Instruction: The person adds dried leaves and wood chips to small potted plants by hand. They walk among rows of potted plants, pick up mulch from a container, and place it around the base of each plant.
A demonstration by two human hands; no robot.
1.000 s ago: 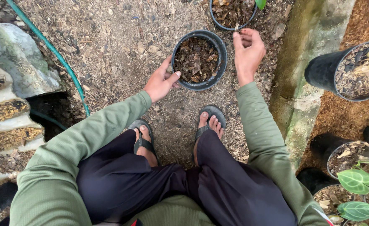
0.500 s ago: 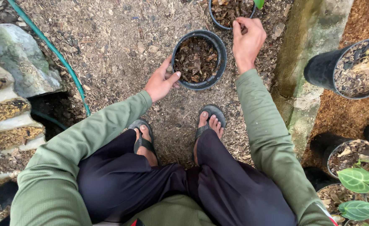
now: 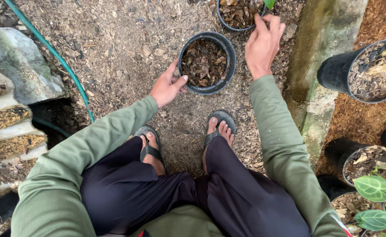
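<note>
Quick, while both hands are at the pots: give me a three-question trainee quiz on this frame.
1. True or false: the left hand touches the rim of the round black plastic pot filled with brown bark chips.
2. Which pot does the right hand reach toward? A) the second black pot at the top edge B) the tilted black pot on the right
3. What thin green thing curves over the mulch on the left?

Key:
1. True
2. A
3. A green garden hose
</note>
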